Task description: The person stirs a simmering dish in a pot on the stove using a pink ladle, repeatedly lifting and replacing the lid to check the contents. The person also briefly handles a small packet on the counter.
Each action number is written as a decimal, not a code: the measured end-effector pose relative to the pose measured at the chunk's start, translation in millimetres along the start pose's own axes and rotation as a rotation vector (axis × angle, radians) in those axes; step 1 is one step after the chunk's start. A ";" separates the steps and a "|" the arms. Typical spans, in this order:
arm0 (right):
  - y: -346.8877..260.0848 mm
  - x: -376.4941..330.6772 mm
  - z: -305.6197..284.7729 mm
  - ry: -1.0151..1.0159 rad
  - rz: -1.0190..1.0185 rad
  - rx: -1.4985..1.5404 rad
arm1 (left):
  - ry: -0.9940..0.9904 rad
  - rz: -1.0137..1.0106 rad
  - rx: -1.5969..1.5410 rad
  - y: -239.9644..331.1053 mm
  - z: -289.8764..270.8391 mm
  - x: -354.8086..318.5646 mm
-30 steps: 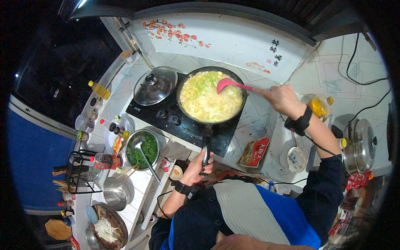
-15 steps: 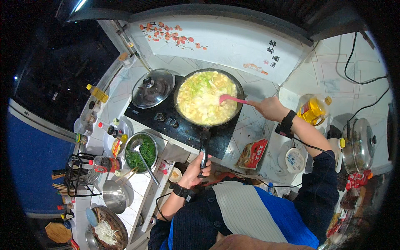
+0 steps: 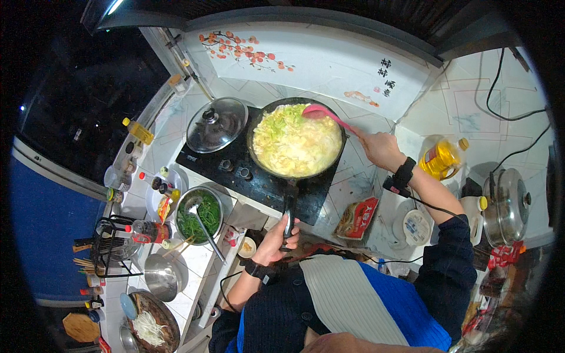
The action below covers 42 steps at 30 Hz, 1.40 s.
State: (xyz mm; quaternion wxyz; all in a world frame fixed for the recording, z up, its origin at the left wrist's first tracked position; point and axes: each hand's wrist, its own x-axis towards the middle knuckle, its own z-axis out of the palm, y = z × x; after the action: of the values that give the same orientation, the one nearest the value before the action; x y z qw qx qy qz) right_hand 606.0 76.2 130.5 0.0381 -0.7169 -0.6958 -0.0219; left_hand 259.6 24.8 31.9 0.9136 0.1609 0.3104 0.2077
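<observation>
My left hand [image 3: 275, 242] is wrapped round the black handle of a wide frying pan [image 3: 289, 197], which sits on a black cooktop [image 3: 235, 159]. Pale, soupy food with light green shredded leaves [image 3: 294, 144] fills the pan, and some of it looks blurred by steam or motion. My right hand [image 3: 382, 150] grips the handle of a pink spatula or spoon [image 3: 318, 112]. Its broad head rests over the food near the pan's far edge. Left of the pan, a glass lid [image 3: 218, 123] with a dark knob lies on the cooktop.
A steel bowl of greens [image 3: 206, 212] with a ladle [image 3: 206, 226] stands left, near an empty metal bowl [image 3: 162, 276] and a chopping board with white shreds [image 3: 170, 320]. On the right are a red packet [image 3: 358, 217], an oil bottle [image 3: 441, 159] and a lidded steel pot [image 3: 509, 203].
The pink utensil has moved up toward the pan's far edge, its head now more exposed. My right hand has shifted slightly with it. My left hand keeps its hold on the handle.
</observation>
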 end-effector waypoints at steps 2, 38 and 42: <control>3.8 1.9 2.1 -0.075 0.037 0.029 | -0.048 0.012 0.003 0.5 -0.2 1.4; -37.6 -5.3 16.9 0.112 -0.344 -0.137 | 0.002 -0.006 0.018 2.1 1.1 0.5; -27.3 -18.0 -6.9 0.017 -0.392 -0.126 | -0.042 0.016 0.010 0.9 0.7 0.4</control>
State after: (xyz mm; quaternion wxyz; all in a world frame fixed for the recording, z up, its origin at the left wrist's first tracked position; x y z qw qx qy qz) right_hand 578.3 58.5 136.5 -0.0057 -0.5686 -0.8189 -0.0783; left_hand 260.1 25.7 32.6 0.9173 0.1723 0.2910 0.2100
